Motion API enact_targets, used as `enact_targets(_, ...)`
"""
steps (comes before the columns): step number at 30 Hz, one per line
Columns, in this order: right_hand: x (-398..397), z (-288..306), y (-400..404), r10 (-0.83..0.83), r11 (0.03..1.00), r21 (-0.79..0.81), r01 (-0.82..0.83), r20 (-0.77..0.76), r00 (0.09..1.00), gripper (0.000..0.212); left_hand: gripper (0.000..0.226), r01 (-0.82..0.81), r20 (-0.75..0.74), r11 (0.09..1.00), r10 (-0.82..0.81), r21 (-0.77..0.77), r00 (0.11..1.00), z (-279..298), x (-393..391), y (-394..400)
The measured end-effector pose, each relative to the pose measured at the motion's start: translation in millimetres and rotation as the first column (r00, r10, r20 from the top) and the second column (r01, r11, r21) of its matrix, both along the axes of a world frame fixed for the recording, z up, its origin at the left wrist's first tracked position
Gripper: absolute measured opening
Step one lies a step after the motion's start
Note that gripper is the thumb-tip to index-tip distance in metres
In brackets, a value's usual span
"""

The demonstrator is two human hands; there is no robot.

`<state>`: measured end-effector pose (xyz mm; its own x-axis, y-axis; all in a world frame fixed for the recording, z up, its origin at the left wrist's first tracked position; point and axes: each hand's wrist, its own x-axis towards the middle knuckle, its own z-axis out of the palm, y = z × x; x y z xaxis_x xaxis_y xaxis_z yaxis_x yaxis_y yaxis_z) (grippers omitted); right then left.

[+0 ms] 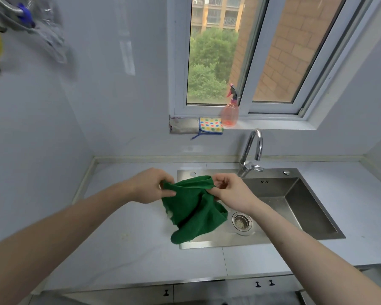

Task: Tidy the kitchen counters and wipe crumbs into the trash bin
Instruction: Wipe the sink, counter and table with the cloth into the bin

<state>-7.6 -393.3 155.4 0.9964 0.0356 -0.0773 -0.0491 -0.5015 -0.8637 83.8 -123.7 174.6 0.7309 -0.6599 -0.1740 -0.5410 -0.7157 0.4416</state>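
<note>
- The left hand (pixel 151 186) and the right hand (pixel 230 189) each pinch a top corner of the green cloth (pixel 193 209) at the centre of the frame, fingers curled on the fabric.
- The cloth hangs between the hands, over the left rim of the steel sink (pixel 306 208) and the pale desk (pixel 123 245).
- A few crumbs (pixel 124 235) lie on the desk, lower left of the cloth.
- A pink spray bottle (pixel 230 111) and a dotted sponge (pixel 210 125) sit on the windowsill (pixel 271 124), upper centre.
</note>
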Motion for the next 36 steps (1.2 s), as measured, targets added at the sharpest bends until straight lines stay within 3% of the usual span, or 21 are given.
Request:
enact_targets(2,0,-3,-6,-0.036,0.993,-0.113,0.044,0.071,0.997,0.010,0.012,-0.051,0.073,0.994,0.059,-0.100,0.996,-3,-3,-1)
enact_targets(5,0,2,-9,-0.062,0.967,-0.230,0.106,0.193,0.979,0.029,0.013,-0.062,0.198,0.982,0.097,-0.176,0.975,1,-6,-9)
enact_targets(7,-4,2,-11,-0.060,0.958,-0.261,0.123,0.235,0.970,0.029,0.023,-0.016,0.274,0.986,0.062,-0.168,0.960,5,-10,-12)
enact_targets(10,-22,-14,-13,-0.032,0.957,-0.276,0.084,0.185,0.982,0.029,0.017,0.069,0.313,0.992,-0.034,-0.103,0.949,-8,-27,-7)
enact_targets(14,-63,-75,-9,0.030,0.955,-0.297,-0.027,0.006,1.000,0.014,0.022,0.111,0.202,0.992,-0.098,-0.053,0.974,-81,-77,-4)
enact_targets(18,-106,-151,3,0.075,0.908,-0.383,-0.169,-0.249,0.966,0.016,0.028,0.167,0.001,0.978,-0.169,0.122,0.986,-171,-135,-11)
enact_targets(23,-142,-199,-1,0.032,0.901,-0.390,-0.188,-0.373,0.927,0.014,0.030,0.157,-0.163,0.976,-0.132,0.152,0.978,-223,-170,-20)
enact_targets(28,-129,-201,-14,-0.006,0.928,-0.346,-0.135,-0.378,0.926,0.022,0.013,0.091,-0.240,0.985,-0.054,0.145,0.969,-223,-140,-27)
enact_targets(32,-98,-203,-10,-0.107,0.941,-0.337,-0.006,-0.315,0.943,0.004,0.029,-0.135,-0.179,0.984,0.155,0.120,0.972,-216,-97,-37)
enact_targets(36,-72,-207,0,-0.232,0.925,-0.355,0.136,-0.241,0.942,0.043,0.056,-0.297,-0.076,0.945,0.309,0.138,0.948,-220,-81,-45)
